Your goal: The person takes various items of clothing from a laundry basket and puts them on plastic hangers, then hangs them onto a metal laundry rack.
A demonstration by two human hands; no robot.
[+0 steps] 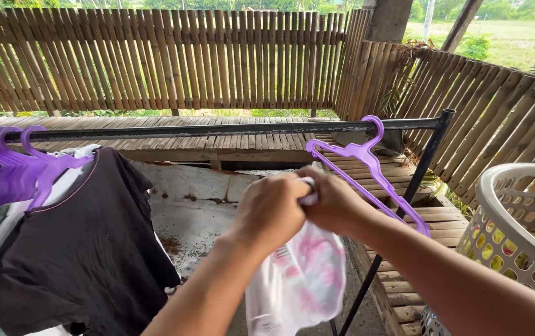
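Left hand: the left hand (270, 208) is closed tight on the top of the white and pink cloth (301, 280).
Right hand: the right hand (336, 200) is closed on the same top bit, and the two hands are pressed together there.
Cloth: a small white piece (308, 199) is seen poking out between the hands, and the rest is hung straight down under them.
Cloth's long way: it is stretched up and down, from the hands toward the ground.
Empty hanger: a purple hanger (367, 168) is hooked on the black rail (217, 129), just to the right of the hands and a little behind them.
Hanger's long way: its arm is slanted down to the right, past the right wrist.
Nearer hand: the right hand is closer to the empty hanger; the left hand is farther.
Left side: a dark shirt (80, 249) is hung on other purple hangers (18, 165), well apart from the hands.
Right side: a white basket (522, 224) with clothes inside is seen near the right arm.
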